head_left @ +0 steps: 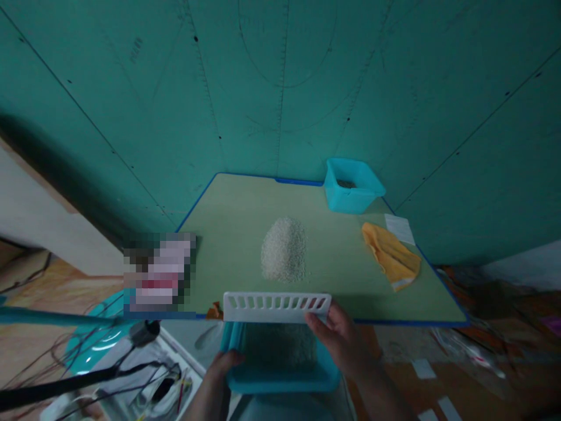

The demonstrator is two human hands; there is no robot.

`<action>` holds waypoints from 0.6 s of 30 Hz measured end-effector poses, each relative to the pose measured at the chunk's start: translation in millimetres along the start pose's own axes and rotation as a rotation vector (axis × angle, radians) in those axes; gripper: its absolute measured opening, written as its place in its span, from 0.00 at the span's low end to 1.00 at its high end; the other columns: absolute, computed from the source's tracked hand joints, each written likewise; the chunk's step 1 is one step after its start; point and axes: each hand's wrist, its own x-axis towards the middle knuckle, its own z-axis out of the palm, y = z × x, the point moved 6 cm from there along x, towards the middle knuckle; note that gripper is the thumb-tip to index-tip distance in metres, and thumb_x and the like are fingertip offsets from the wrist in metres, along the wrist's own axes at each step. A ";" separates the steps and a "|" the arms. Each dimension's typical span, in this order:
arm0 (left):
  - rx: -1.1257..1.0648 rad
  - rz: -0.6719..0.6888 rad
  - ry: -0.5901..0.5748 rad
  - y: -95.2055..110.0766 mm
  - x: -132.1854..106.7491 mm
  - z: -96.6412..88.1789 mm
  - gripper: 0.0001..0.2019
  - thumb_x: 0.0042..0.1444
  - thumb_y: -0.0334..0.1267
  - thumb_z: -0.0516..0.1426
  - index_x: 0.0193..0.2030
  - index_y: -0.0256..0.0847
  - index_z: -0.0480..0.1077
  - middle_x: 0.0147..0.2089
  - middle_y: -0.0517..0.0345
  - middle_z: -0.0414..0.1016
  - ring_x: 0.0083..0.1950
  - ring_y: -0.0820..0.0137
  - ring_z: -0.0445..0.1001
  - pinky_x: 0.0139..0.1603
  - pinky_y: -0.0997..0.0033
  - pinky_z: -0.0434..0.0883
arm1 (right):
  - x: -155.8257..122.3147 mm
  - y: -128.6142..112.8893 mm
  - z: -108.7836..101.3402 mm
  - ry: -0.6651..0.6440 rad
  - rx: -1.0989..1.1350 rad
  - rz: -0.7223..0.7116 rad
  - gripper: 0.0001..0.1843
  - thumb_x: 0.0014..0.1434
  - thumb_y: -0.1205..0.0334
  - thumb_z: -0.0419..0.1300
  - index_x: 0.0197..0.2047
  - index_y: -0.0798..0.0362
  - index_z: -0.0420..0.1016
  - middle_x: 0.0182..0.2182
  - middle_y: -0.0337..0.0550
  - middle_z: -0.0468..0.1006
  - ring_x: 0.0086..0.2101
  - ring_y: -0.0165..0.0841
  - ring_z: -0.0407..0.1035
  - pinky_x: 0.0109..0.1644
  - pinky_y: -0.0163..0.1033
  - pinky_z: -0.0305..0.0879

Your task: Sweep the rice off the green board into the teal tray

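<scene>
My left hand [222, 371] grips the left side of a blue plastic tub [283, 380] below the table's front edge. Some pale grains seem to lie in the tub, but its inside is dim. In my right hand [339, 339] is a white slotted plastic strip [263, 316], pinched at its right end and held level along the table edge, above the tub. Just beyond the strip, a mound of small whitish grains [284, 250] rests on the light green tabletop [239, 210].
A second blue tub [350, 202] with something dark inside stands at the back right. Near it lie an orange cloth [390, 254] and a white paper [400, 228]. A blurred-out item [162, 272] is at the left edge. Cables and a white crate [193, 374] sit lower left.
</scene>
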 end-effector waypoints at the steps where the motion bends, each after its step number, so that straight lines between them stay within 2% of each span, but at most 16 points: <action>1: 0.006 0.007 -0.002 0.4 0.0 -0.6 0.09 0.47 0.35 0.57 0.34 0.41 0.78 0.36 0.59 0.83 0.44 0.55 0.76 0.42 0.62 0.70 | -0.3 0.8 0.0 0.002 -0.002 0.005 0.16 0.57 0.48 0.58 0.41 0.49 0.75 0.39 0.46 0.78 0.45 0.41 0.71 0.53 0.46 0.62; 5: 0.010 0.008 -0.028 -0.1 0.4 -4.3 0.08 0.48 0.35 0.57 0.34 0.41 0.77 0.34 0.61 0.83 0.41 0.56 0.76 0.42 0.62 0.69 | 3.9 3.3 -3.7 0.036 0.094 0.015 0.16 0.54 0.48 0.61 0.41 0.49 0.75 0.39 0.44 0.79 0.43 0.39 0.72 0.52 0.45 0.63; 11: 0.023 0.046 0.045 3.1 -0.4 -5.8 0.06 0.46 0.35 0.58 0.31 0.42 0.77 0.32 0.62 0.83 0.44 0.56 0.75 0.42 0.63 0.68 | 27.0 5.5 -31.3 0.243 0.383 -0.055 0.19 0.48 0.53 0.67 0.42 0.49 0.73 0.41 0.43 0.80 0.44 0.40 0.73 0.53 0.47 0.63; 15: -0.035 0.014 0.104 5.2 -3.2 -2.6 0.07 0.42 0.35 0.59 0.30 0.42 0.76 0.30 0.60 0.83 0.48 0.53 0.74 0.42 0.61 0.70 | 45.2 2.9 -50.7 0.289 0.372 -0.075 0.19 0.48 0.56 0.66 0.44 0.48 0.72 0.43 0.43 0.80 0.45 0.41 0.72 0.53 0.49 0.62; 18: -0.030 0.014 0.143 5.3 -0.7 -8.5 0.05 0.42 0.34 0.61 0.29 0.42 0.76 0.26 0.59 0.80 0.43 0.52 0.76 0.40 0.59 0.71 | 62.0 -7.6 -59.5 0.286 0.321 -0.081 0.19 0.44 0.58 0.67 0.41 0.49 0.72 0.39 0.42 0.81 0.44 0.41 0.72 0.52 0.49 0.62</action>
